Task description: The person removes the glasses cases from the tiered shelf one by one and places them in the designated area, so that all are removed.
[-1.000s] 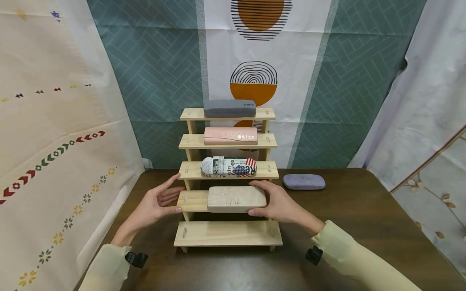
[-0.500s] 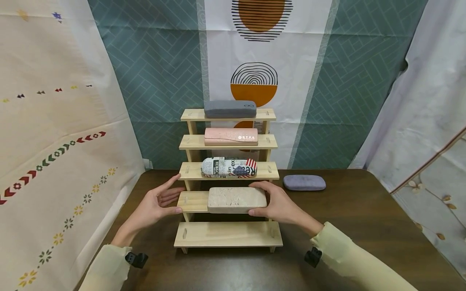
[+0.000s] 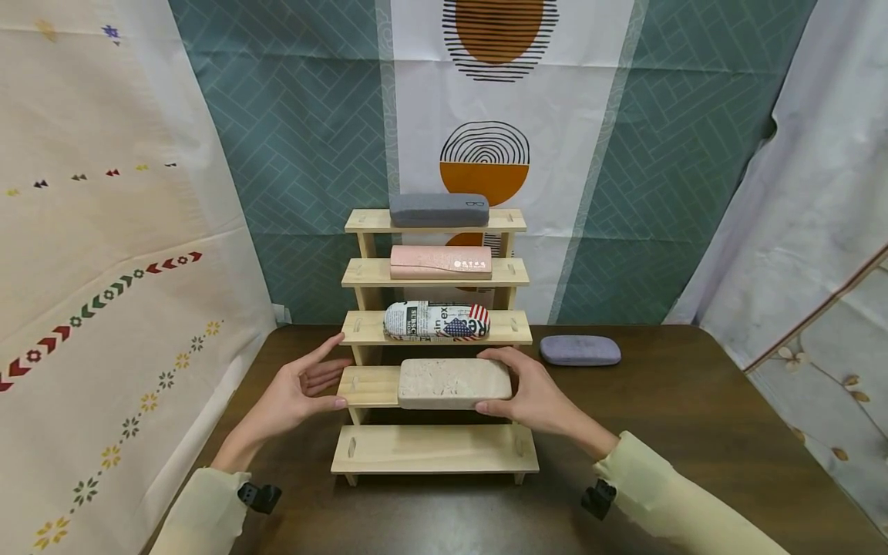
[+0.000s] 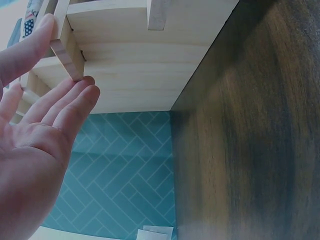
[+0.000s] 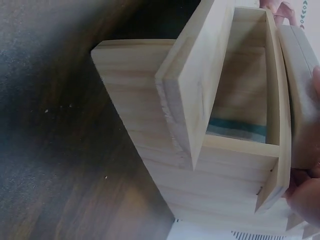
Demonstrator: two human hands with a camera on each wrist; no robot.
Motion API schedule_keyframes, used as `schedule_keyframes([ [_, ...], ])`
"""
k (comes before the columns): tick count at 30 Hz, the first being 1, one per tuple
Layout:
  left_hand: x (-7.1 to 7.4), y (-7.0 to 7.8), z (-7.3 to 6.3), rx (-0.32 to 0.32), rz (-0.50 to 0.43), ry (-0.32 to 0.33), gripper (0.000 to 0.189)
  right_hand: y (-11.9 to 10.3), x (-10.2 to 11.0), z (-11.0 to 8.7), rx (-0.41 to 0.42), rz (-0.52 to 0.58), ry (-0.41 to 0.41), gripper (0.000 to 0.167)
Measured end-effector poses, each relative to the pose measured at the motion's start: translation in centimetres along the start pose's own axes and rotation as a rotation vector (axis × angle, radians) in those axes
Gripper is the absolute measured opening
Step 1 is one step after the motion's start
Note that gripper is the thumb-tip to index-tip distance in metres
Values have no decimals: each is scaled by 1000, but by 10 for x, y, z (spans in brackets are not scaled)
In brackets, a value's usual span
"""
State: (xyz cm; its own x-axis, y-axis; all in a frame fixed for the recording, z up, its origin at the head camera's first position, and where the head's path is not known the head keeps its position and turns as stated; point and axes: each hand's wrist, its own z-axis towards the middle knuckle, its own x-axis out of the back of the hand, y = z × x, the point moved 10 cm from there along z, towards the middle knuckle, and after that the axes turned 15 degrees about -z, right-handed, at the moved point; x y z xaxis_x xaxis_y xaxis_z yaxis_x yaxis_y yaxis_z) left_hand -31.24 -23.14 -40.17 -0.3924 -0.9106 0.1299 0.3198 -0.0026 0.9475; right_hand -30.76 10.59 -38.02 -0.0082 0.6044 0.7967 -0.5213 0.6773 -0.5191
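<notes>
A wooden five-step display rack (image 3: 435, 451) stands on the table. My right hand (image 3: 537, 393) grips the right end of a beige glasses case (image 3: 451, 383), thumb on its front and fingers behind. The case lies along the second step from the bottom, right of its middle. In the right wrist view the glasses case (image 5: 301, 100) lies against the step, with only part of the right hand (image 5: 306, 197) showing. My left hand (image 3: 294, 393) holds that step's left end; in the left wrist view its thumb and fingertips meet opposite edges of the board (image 4: 66, 47).
Higher steps carry a newspaper-print glasses case (image 3: 437, 321), a pink one (image 3: 440, 263) and a grey one (image 3: 439, 210). A purple glasses case (image 3: 580, 350) lies on the brown table (image 3: 659, 432) to the right. Cloth hangings (image 3: 305, 154) surround the back and sides.
The beige glasses case and the right hand on it have shifted slightly right along the step. My left hand has stayed at the rack's left side.
</notes>
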Motion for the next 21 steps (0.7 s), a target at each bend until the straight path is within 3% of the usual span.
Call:
schedule_keyframes([
  [6,0,0,0,-1,12,0,103,-1,5,-5,21,14,27,68],
  [12,0,0,0,-7,3,-1,104,4,10,-12,-13,51,12,68],
  [21,0,0,0,-12,12,-8,103,9,25,-24,-7,-15,49,70],
])
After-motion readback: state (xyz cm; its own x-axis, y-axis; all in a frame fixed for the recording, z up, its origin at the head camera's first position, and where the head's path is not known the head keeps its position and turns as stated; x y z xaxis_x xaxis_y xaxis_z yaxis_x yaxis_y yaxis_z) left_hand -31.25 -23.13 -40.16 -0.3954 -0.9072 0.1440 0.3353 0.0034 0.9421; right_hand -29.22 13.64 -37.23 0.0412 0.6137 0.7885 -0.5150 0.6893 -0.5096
